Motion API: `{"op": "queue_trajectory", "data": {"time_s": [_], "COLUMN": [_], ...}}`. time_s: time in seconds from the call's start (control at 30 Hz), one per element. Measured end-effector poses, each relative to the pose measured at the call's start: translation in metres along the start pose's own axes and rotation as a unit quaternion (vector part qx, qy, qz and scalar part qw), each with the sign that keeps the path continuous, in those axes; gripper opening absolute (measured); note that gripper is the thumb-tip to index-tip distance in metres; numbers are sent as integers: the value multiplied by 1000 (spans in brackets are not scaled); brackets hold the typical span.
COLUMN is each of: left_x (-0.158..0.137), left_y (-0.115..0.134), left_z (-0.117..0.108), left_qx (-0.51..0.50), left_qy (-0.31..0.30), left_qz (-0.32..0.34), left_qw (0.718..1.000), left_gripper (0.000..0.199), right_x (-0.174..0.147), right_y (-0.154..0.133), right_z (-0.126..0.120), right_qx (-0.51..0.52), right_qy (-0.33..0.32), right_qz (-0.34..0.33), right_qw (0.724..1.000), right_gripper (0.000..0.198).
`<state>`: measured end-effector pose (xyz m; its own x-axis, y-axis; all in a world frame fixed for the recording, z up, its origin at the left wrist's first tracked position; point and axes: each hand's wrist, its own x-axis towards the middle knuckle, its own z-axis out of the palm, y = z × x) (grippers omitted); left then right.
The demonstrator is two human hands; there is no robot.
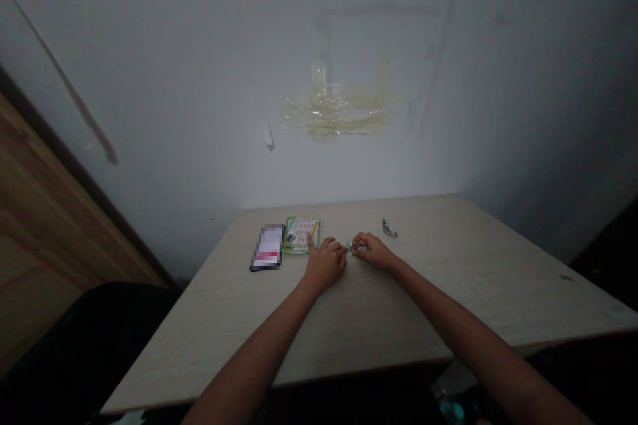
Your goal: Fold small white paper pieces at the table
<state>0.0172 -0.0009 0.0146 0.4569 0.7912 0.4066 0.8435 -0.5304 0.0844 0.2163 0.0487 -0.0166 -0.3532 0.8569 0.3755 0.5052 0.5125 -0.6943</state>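
Observation:
Over the middle of the table [399, 319], a small green-and-white piece [349, 248] shows between my two hands; it is too small to name. My left hand [326, 262] has its fingertips closed at the left end of the piece, its thumb raised apart. From the right, my right hand [371, 251] pinches at the other end with thumb and forefinger. Just behind my left thumb lies a green-and-white printed packet [302, 232]. A crumpled green-and-silver wrapper [389, 229] rests beyond my right hand.
A phone [268, 247] with a lit, blurred screen lies left of the packet. Behind the table rises a grey wall [199, 80] with yellowed tape [343, 109] stuck on it. At the left are a wooden panel [44, 212] and a dark shape [104, 339].

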Motion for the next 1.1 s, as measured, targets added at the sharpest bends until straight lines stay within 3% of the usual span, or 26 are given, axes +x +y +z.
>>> {"op": "queue_trajectory", "data": {"time_s": [0.4, 0.7, 1.1], "left_x": [-1, -2, -1], "left_y": [-3, -6, -4], "left_z": [5, 7, 6], "left_qx": [-5, -23, -15], "left_qy": [12, -3, 3], "left_qz": [6, -2, -3], "left_qw": [1000, 1000, 1000], "left_gripper": [28, 28, 27], "right_x": [0, -1, -2], "right_y": [0, 9, 6], "right_z": [1, 5, 3], "right_qx": [-1, 126, 107], "right_qy": [-1, 19, 9], "right_qz": [-3, 44, 22], "right_qw": [1000, 991, 994], "right_gripper": [12, 26, 24]}}
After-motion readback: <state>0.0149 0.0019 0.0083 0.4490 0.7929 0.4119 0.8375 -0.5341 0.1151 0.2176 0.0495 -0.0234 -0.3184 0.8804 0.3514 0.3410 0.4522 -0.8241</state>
